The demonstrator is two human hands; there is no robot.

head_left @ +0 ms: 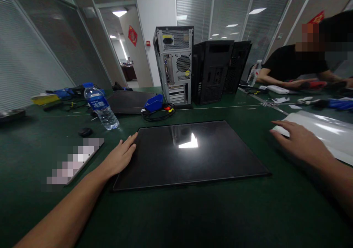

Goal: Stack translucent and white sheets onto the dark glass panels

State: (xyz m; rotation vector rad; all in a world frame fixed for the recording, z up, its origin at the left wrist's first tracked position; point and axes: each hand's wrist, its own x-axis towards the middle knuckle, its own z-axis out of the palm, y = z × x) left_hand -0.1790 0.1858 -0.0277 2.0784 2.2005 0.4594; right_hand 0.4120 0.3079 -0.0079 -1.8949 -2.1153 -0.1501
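A black flat monitor panel (193, 163) lies face up on the green table (179, 218), with a bright light reflected in its glossy surface. Along its left edge rests my left hand (120, 158), fingers stretched out and touching the frame; nothing is gripped. My right hand (302, 141) is apart from the panel, off to the right, thumb and fingers spread. It is over or beside the near left edge of a glossy white sheet (322, 130); I cannot tell whether it touches the sheet.
Behind the panel stand an open-backed computer tower (176, 67) and black cases (213, 71). A blue tray (153, 103) and cable lie before them. Left are a water bottle (100, 106), a mouse (85, 132) and a blurred-out flat item (79, 163). A person (292, 62) works at the far right.
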